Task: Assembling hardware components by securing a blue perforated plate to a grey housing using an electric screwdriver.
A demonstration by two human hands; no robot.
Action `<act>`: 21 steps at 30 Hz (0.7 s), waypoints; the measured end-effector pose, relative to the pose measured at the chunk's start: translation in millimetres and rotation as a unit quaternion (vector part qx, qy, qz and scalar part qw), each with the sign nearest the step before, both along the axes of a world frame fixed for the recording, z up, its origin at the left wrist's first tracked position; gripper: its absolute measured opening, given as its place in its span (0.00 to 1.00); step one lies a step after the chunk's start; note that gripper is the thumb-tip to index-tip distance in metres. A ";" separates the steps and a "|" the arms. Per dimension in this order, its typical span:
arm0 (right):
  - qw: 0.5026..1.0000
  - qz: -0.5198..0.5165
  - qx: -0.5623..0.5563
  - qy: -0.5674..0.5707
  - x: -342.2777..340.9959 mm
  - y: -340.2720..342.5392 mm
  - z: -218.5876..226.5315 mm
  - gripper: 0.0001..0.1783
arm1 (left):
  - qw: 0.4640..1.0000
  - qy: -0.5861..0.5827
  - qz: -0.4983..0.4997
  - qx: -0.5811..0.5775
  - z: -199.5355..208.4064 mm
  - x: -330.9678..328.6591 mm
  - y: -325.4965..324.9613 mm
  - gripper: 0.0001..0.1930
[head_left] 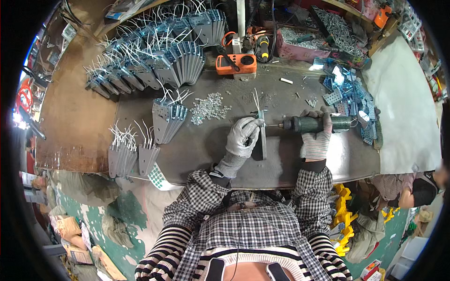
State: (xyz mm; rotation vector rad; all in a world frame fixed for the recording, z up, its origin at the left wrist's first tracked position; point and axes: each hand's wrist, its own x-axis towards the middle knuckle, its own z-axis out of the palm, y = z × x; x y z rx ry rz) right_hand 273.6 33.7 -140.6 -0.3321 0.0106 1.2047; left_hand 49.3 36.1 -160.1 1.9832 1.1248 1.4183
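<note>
My left hand [243,137], in a grey-white glove, grips a narrow grey metal plate [263,143] held edge-on, with white wires rising from its far end. In my gloved right hand [316,140] lies a dark green power screwdriver [300,124], pointing left. Its thin bit reaches the upper part of the plate; whether it sits on a screw is too small to tell. Loose small metal nuts [208,108] are heaped left of my left hand. Blue perforated metal brackets [349,96] are piled beyond the screwdriver's right end.
Rows of grey plates with blue brackets and white wires [173,63] fill the back left. Smaller stacks of plates [123,160] stand near the front left edge. An orange device [236,64] and a pink tray of screws [300,46] stand at the back. Another person [407,189] is at right.
</note>
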 end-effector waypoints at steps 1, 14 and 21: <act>1.000 -0.002 -0.006 0.004 -1.7 0.8 0.0 0.17 | 1.000 -0.010 0.001 0.006 -1.0 0.6 -0.2 0.11; 0.999 0.009 -0.015 0.049 -1.4 6.2 -5.3 0.13 | 0.977 -0.150 -0.068 -0.133 -20.9 -2.1 -0.2 0.17; 0.998 0.018 -0.006 0.052 -2.8 5.2 -7.2 0.12 | 0.971 -0.164 -0.070 -0.159 -20.0 -2.2 -2.4 0.16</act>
